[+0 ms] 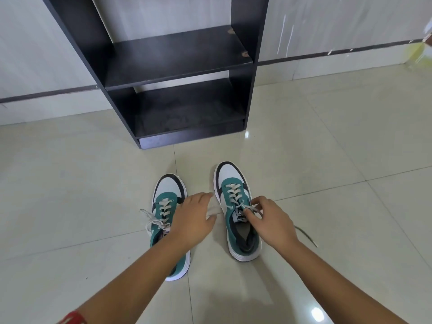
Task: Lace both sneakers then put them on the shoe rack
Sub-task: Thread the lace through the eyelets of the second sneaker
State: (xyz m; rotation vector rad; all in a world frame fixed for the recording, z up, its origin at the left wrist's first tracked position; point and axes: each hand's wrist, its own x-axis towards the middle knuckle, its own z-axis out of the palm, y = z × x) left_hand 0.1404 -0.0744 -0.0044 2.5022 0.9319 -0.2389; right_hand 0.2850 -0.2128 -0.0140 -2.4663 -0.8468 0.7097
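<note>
2 sneakers, teal/white w/ dark trim, both on the floor tiles, side by side but apart. Long axes run roughly parallel, toes pointing away from the person toward the rack, heels toward the camera. Left sneaker (168, 213) sits partly under the left hand (194, 216) and forearm, its lace looks tied, loops hanging off its left side. Right sneaker (236, 206) is a bit further fwd, between the 2 hands, laced up through most eyelets.

Right hand (272, 222) is at the top eyelets on that shoe's right side, fingertips pinching the lace (251, 208). 1 loose lace end trails on the floor to the right of that hand. Left hand is spread, palm down, fingers reaching toward the right sneaker, holding nothing afaict.

1 rack (177, 59), black, 2 shelves visible, standing past both hands against the wall. Red band (74, 318) on the left arm.
</note>
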